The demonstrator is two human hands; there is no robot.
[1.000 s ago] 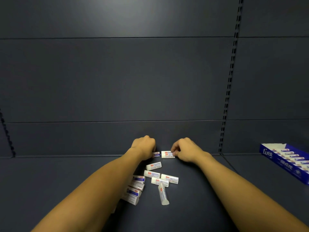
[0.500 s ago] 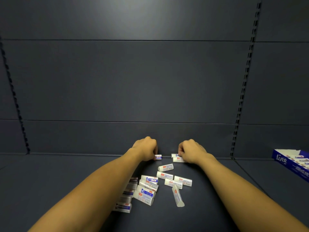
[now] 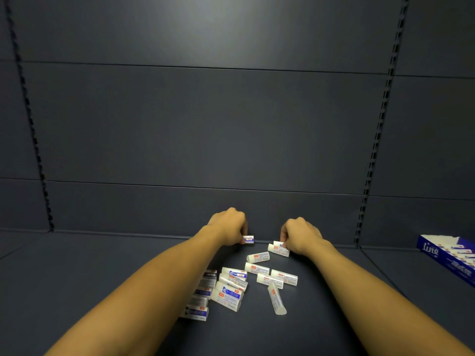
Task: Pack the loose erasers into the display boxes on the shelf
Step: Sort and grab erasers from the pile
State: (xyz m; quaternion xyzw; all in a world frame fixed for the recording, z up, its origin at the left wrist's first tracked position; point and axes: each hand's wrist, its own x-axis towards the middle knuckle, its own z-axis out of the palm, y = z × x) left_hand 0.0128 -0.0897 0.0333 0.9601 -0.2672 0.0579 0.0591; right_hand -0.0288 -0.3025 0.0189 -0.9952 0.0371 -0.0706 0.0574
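Both bare forearms reach forward over a dark shelf [image 3: 77, 273] toward its back panel [image 3: 205, 129]. The heap of loose erasers [image 3: 246, 286] lies on the shelf between the two forearms, and everything else is placed from it. Just behind the heap, on its left, the left hand [image 3: 227, 224] has its fingers curled down round one small eraser [image 3: 248, 239], whose white and blue end sticks out to the right of the knuckles. Behind the heap on its right, the right hand [image 3: 300, 236] is curled too, its fingertips pinching a pair of erasers [image 3: 279, 248] that lie close together near the foot of the back panel; whether it lifts them or only presses them to the shelf cannot be told. The two hands are apart, with bare shelf between them. In the heap itself the erasers are white with red and blue labels: several lie side by side or overlapping on the left, partly hidden by the left forearm, a few lie singly in the middle, and one points toward the camera at the near right edge. Well to the right of the heap, at the picture's edge, stands a blue display box [image 3: 447, 255] with white lettering, with rows of erasers showing inside; only part of it is in view.
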